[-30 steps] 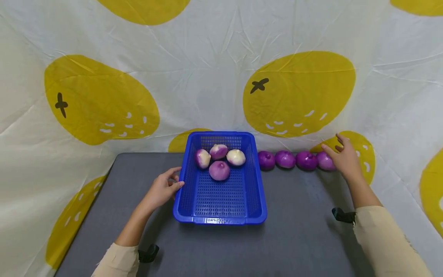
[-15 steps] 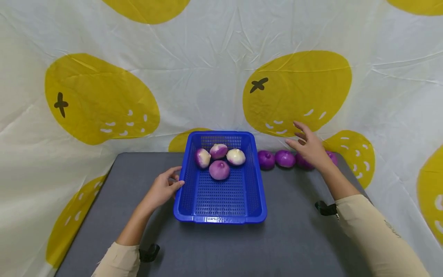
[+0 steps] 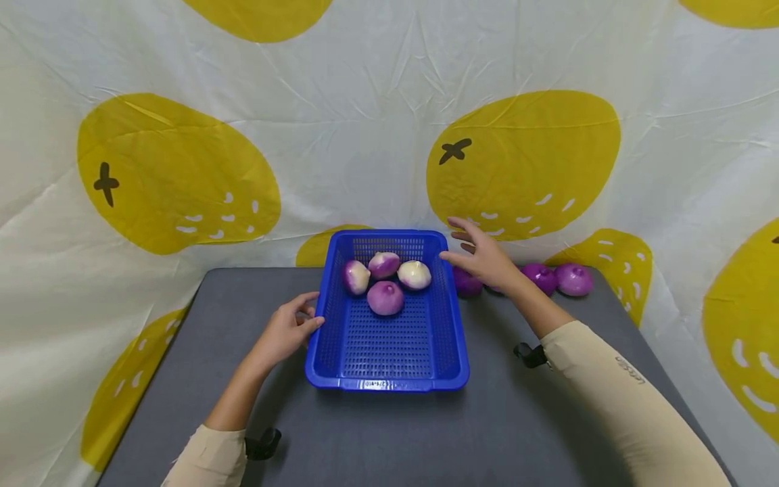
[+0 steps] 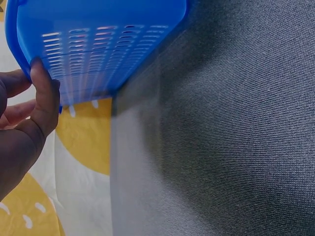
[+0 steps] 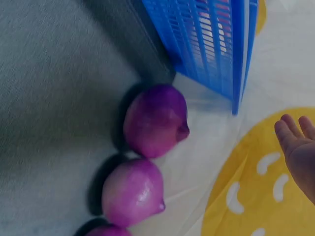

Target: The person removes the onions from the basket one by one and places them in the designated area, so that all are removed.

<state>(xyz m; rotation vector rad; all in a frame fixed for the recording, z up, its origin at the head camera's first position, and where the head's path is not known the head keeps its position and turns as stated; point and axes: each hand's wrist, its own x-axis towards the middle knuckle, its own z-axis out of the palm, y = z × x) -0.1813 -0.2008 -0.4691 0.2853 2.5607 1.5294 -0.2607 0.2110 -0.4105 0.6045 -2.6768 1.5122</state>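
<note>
The blue basket (image 3: pixel 389 352) stands on the grey table (image 3: pixel 535 419) with four peeled onions (image 3: pixel 386 298) inside. The left hand (image 3: pixel 282 333) touches its left rim, fingers (image 4: pixel 43 93) loosely curved on the wall. The right hand (image 3: pixel 487 260) hovers with spread fingers beside the basket's far right corner, above the purple onions (image 5: pixel 155 120) lying in a row beneath and to the right of its fingers.
</note>
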